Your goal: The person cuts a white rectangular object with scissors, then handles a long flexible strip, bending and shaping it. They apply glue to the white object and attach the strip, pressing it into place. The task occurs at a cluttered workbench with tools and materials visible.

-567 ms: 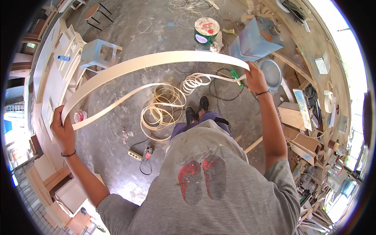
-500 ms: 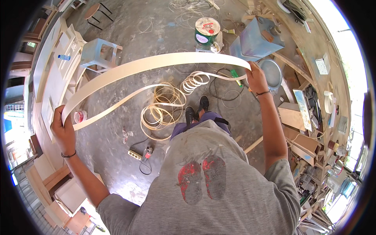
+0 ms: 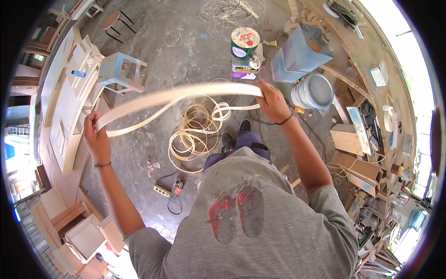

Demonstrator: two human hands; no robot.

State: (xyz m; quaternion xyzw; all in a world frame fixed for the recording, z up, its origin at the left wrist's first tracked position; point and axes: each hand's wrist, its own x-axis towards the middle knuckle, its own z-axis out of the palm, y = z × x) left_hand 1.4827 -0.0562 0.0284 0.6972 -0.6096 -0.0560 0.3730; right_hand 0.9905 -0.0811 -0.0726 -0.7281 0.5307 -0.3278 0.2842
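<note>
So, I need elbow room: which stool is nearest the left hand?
The light blue plastic stool, ahead of the left hand; the stool with a round brown seat and black legs is farther off.

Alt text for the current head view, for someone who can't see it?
A person's left hand and right hand hold a long, pale, flat strip bowed between them, above a grey concrete floor where loose tan coils lie near black shoes.
</note>
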